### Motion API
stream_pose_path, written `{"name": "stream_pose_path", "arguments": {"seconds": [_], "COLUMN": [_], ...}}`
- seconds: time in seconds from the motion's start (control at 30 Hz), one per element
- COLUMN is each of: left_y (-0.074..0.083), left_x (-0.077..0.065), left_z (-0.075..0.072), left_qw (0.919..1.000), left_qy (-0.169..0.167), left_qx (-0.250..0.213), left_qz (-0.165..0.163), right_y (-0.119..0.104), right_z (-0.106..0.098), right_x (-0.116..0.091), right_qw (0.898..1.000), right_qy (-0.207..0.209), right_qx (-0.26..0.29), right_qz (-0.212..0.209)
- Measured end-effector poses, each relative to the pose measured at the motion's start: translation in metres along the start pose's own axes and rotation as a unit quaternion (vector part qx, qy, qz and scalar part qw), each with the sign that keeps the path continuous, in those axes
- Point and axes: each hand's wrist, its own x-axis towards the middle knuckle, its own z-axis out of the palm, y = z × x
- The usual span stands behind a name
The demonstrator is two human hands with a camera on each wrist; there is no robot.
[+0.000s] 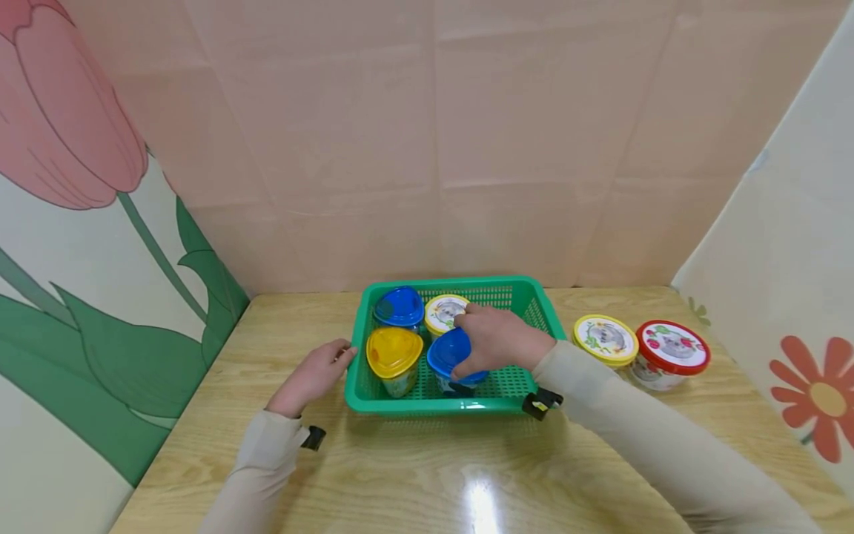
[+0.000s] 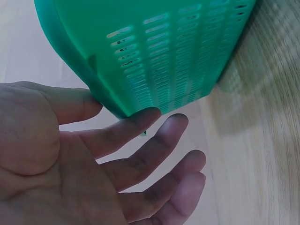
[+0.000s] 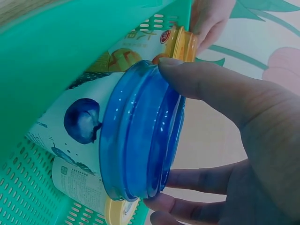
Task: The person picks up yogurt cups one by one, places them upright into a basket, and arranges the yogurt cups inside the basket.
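Observation:
My right hand (image 1: 497, 337) grips a tub by its blue lid (image 3: 143, 131), thumb on one side and fingers on the other. The tub, printed with a blueberry, is at the front of a green basket (image 1: 454, 406). My left hand (image 1: 316, 374) touches the basket's left side with thumb and index finger near the rim; its other fingers (image 2: 176, 126) are extended, away from the wall. Also in the basket are a yellow-lidded tub (image 1: 394, 352), another blue-lidded tub (image 1: 399, 305) and a round tub with a yellow-rimmed koala lid (image 1: 443, 311), partly hidden by my right hand.
Right of the basket, on the wooden table (image 1: 400, 475), stand a round tub with a yellow-rimmed lid (image 1: 606, 337) and one with a red-rimmed lid (image 1: 674, 347), side by side. A pink-covered wall (image 1: 434, 148) rises behind; patterned panels flank the table.

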Motion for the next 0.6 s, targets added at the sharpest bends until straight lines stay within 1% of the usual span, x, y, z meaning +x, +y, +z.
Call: {"name": "stream_pose_path", "arguments": {"seconds": [0.4,0.6], "left_y": [-0.0004,-0.0021], "left_x": [-0.0005,-0.0004], "left_z": [0.0002,0.0003], "left_qw": [1.0,1.0], "left_qy": [-0.003,-0.004], "left_qx": [-0.003,-0.008], "left_qz": [-0.008,-0.003], "right_y": [0.0038,0.008], "right_z": [0.0033,0.0045], "right_x": [-0.0002,-0.0024], "right_qw": [1.0,0.999], "right_qy": [-0.005,0.002], "right_qx": [0.021,0.036], "right_qz": [0.007,0.006]}}
